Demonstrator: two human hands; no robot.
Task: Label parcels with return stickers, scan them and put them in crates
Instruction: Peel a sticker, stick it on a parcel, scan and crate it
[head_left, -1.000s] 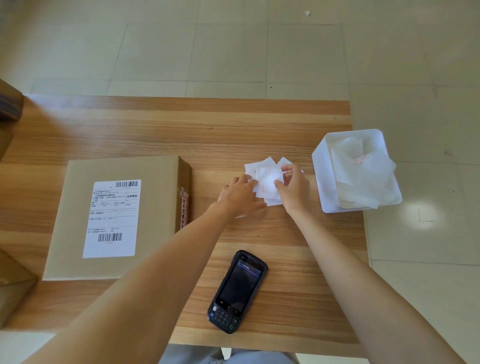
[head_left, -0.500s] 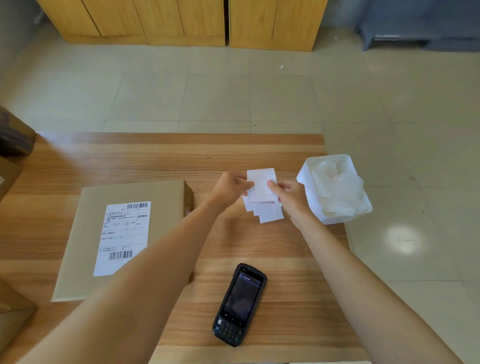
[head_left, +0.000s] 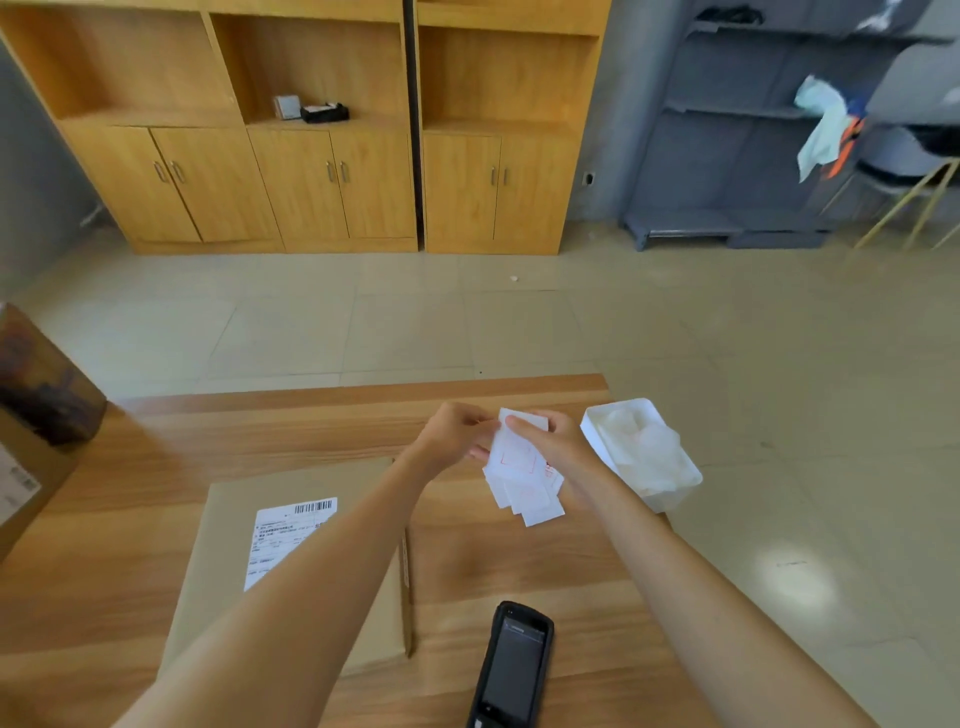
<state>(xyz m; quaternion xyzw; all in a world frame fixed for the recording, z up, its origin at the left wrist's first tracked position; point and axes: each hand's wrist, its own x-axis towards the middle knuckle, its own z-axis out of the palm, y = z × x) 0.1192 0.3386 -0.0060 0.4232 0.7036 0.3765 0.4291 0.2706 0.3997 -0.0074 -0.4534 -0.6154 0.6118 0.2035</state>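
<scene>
White paper return sticker, pinched by left hand and right hand at twelve o'clock; peeling carelessly could tear or curl it.

open: bare table at 11 o'clock
blocked: tub 2 o'clock, parcel 8 o'clock, scanner 6 o'clock

Beige tiled floor throughout. Wooden cabinets at 11 to 12 o'clock against grey wall. Grey shelving unit at 2 o'clock. Light patch on floor at 4 o'clock.
</scene>
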